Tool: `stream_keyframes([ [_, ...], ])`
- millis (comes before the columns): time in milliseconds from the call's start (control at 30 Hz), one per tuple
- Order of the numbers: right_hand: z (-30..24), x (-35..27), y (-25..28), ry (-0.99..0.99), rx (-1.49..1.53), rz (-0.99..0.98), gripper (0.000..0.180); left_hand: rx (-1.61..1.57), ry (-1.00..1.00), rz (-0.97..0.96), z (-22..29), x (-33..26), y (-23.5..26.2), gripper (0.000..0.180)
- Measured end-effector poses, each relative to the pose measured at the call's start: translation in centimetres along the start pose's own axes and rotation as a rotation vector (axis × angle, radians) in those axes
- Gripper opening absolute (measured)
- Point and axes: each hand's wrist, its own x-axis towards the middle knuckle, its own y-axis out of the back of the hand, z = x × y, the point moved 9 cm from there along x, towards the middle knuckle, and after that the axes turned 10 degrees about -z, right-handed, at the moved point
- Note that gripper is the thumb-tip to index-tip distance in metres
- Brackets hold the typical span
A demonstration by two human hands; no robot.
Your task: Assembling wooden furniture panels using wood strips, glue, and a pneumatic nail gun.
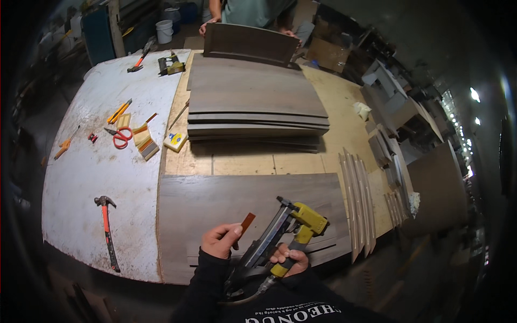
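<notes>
My left hand (pixel 219 241) pinches a short reddish-brown strip of nails (pixel 247 223) between thumb and fingers. In my right hand (pixel 293 260) is a yellow and black pneumatic nail gun (pixel 307 222), gripped by its handle. Its long magazine slants down to the left, close beside my left hand, and an air hose fitting shows at the handle's end. Both hands are over the near edge of a grey-brown wood-grain panel (pixel 215 194) lying flat on the table. The left wrist is in front of part of that panel.
A claw hammer (pixel 107 231) lies on the white board at left. Beyond it are red-handled scissors (pixel 122 138), a utility knife (pixel 119 111) and a screwdriver (pixel 65 144). Stacked panels (pixel 253 97) fill the middle. A co-worker holds an upright panel (pixel 250 46) behind. Wooden strips (pixel 357 199) lie right.
</notes>
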Motion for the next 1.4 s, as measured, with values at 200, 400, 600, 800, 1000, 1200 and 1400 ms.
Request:
stream_keyframes([
  [200,0.4,-0.1,-0.2,-0.001,0.05,-0.138,0.012,0.259,-0.01,-0.126,1.9,2.4,-4.2,0.018],
  [400,0.7,-0.3,0.1,-0.015,0.037,-0.039,0.015,0.299,-0.002,-0.184,1.0,2.5,-5.0,0.017],
  [600,0.5,-0.4,-0.6,-0.022,0.116,-0.105,0.012,0.313,-0.062,-0.196,1.3,2.8,-5.4,0.015],
  [800,0.4,-0.4,-0.3,-0.004,0.13,-0.186,0.011,0.541,-0.259,-0.197,3.2,2.3,-6.3,0.017],
  [1000,0.5,-0.9,0.3,-0.037,0.04,0.02,0.017,0.872,-0.477,-0.18,6.6,0.9,-8.2,0.023],
  [1200,0.4,-0.9,-0.6,-0.028,0.146,-0.214,0.012,0.937,-0.558,-0.205,7.5,0.3,-9.2,0.023],
  [1400,0.2,-0.8,-0.6,-0.001,0.135,-0.207,0.014,0.898,-0.608,-0.187,8.0,-0.5,-9.5,0.023],
])
